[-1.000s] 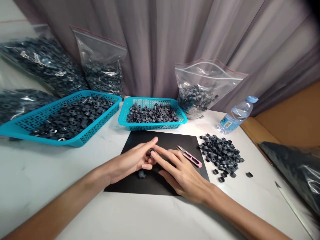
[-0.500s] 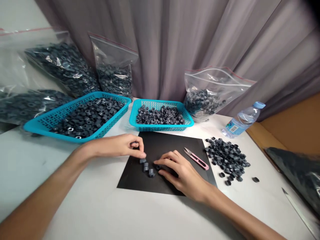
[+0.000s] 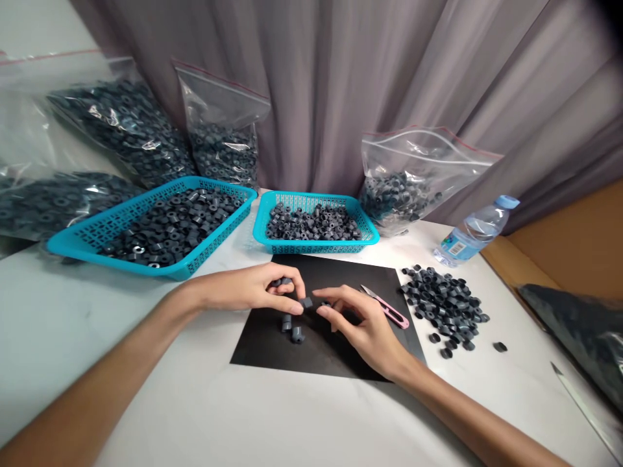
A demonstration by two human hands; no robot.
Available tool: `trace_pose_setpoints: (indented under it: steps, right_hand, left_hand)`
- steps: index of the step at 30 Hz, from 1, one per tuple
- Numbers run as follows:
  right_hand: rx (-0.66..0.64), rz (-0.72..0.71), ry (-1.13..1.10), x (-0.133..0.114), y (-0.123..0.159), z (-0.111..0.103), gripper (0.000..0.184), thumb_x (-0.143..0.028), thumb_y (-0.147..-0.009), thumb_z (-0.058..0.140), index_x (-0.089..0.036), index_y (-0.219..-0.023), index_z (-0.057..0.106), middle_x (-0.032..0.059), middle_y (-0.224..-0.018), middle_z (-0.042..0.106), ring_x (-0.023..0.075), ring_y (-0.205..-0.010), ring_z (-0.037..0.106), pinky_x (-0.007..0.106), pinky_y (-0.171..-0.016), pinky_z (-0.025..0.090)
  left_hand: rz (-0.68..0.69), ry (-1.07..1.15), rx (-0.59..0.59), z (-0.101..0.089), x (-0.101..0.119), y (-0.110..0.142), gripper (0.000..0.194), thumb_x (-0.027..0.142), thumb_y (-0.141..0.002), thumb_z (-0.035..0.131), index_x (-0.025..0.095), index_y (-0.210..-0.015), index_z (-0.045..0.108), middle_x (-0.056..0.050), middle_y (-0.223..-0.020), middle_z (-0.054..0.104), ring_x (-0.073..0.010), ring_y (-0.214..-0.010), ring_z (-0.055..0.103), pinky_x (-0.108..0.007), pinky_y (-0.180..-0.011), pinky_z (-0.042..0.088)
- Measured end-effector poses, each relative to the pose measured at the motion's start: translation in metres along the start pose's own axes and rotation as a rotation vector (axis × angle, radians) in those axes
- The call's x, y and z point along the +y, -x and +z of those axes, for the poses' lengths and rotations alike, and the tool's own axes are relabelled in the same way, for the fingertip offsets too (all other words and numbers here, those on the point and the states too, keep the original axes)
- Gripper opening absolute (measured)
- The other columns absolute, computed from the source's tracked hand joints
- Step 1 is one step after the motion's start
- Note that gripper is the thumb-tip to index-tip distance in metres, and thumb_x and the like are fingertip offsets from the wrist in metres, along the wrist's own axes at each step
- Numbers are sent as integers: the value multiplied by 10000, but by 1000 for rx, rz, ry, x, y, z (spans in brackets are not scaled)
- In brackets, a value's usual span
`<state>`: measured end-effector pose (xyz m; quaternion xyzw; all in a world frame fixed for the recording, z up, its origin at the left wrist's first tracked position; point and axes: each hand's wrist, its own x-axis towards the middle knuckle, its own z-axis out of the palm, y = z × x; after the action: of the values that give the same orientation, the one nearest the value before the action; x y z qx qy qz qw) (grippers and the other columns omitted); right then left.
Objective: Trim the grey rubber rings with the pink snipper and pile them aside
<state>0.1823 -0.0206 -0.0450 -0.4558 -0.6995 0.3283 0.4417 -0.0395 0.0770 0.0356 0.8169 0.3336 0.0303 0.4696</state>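
My left hand (image 3: 257, 288) pinches a small grey plastic piece (image 3: 307, 302) between thumb and forefinger, above a black mat (image 3: 263, 350). More grey pieces (image 3: 281, 281) are tucked under its curled fingers. Facing it from the right, my right hand (image 3: 365, 324) has thumb and forefinger bent around a small dark ring (image 3: 326, 303), partly hidden by the fingers. Below the hands, one short grey cylinder (image 3: 287, 323) and a second grey piece (image 3: 297, 335) lie on the mat. Pink thread snips (image 3: 387, 308) rest just behind my right hand.
Two blue baskets of grey pieces, one long (image 3: 214, 250) and one smaller (image 3: 316, 248), stand behind the mat. Dark rings are heaped (image 3: 442, 305) on the right, near a water bottle (image 3: 474, 233). Zip bags (image 3: 224, 152) of pieces line the back. A pointed tool (image 3: 579, 402) lies far right.
My left hand has moved right and lifted a grey piece off the mat. My right hand has shifted slightly right and up with the dark ring, and the fingertips now face each other.
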Motion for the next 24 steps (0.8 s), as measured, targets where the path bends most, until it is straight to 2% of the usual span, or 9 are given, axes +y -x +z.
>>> trace_pose_setpoints:
  steps: [3,7,14,18,20,24]
  right_hand:
    - [37,-34,-1,2,2,-1,288,-384,-952,617,-235,-1191,681,4,-785,631,139,-661,587,289,-668,486]
    - [48,-44,18,1,3,-3,232,-365,-961,606,-220,-1104,716,16,-806,623,139,-683,568,296,-687,480]
    - [141,57,-144,-4,3,-6,185,-372,-961,599,-217,-979,698,3,-800,591,119,-635,562,259,-585,475]
    - [185,126,-250,-1,2,-4,226,-426,-947,606,-204,-971,644,-13,-737,570,108,-583,539,237,-524,460]
    - [191,138,-318,0,0,-3,246,-448,-943,605,-202,-952,615,-16,-737,572,99,-561,525,223,-496,453]
    - [145,143,-450,2,-3,-4,260,-464,-940,603,-205,-929,580,-15,-753,605,91,-537,534,215,-477,454]
  left_hand:
    - [39,46,-19,11,3,-6,268,464,-802,702,225,-924,705,48,-713,361,-128,-616,390,-236,-572,296]
    - [49,96,-6,19,4,-11,301,497,-827,671,223,-951,687,44,-727,366,-130,-620,387,-242,-562,295]
    - [36,166,-11,20,4,-14,303,515,-852,637,217,-907,658,49,-690,328,-131,-601,323,-257,-550,254]
    - [25,231,-11,22,6,-15,297,509,-896,587,222,-949,642,42,-684,389,-140,-624,362,-261,-579,281]
    - [21,351,0,26,7,-16,282,498,-927,548,220,-927,598,42,-698,397,-137,-639,374,-263,-607,314]
    - [2,746,10,43,14,-22,258,418,-951,538,207,-810,489,43,-731,367,-114,-639,331,-241,-592,316]
